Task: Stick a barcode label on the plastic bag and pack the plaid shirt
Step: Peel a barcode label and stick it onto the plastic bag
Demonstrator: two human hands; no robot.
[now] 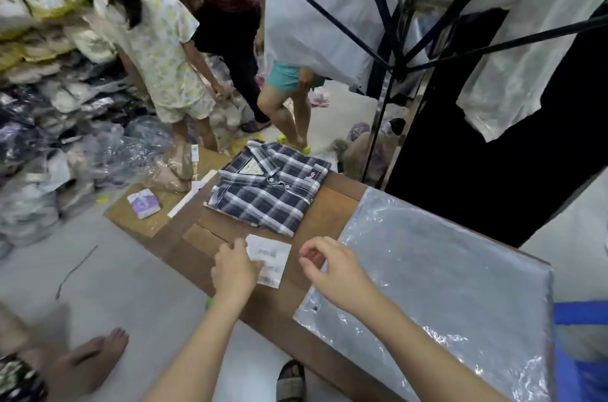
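Note:
A folded dark-and-white plaid shirt (269, 188) lies at the far end of a low wooden table (335, 204). A white sheet of barcode labels (271, 258) rests on the table nearer me. My left hand (235, 270) presses on the sheet's left edge, fingers bent over it. My right hand (332, 266) hovers just right of the sheet with thumb and forefinger pinched; whether a label is between them is too small to tell. A stack of clear plastic bags (444, 286) covers the table's right part, under my right wrist.
Several people stand on the floor beyond the table (171, 49). Heaps of bagged clothes (49, 105) fill the left. A black rack with hangers and garments (493, 23) rises at the right. A bare foot (95, 359) and a sandal (291, 382) are near me, a blue crate (582, 352) at right.

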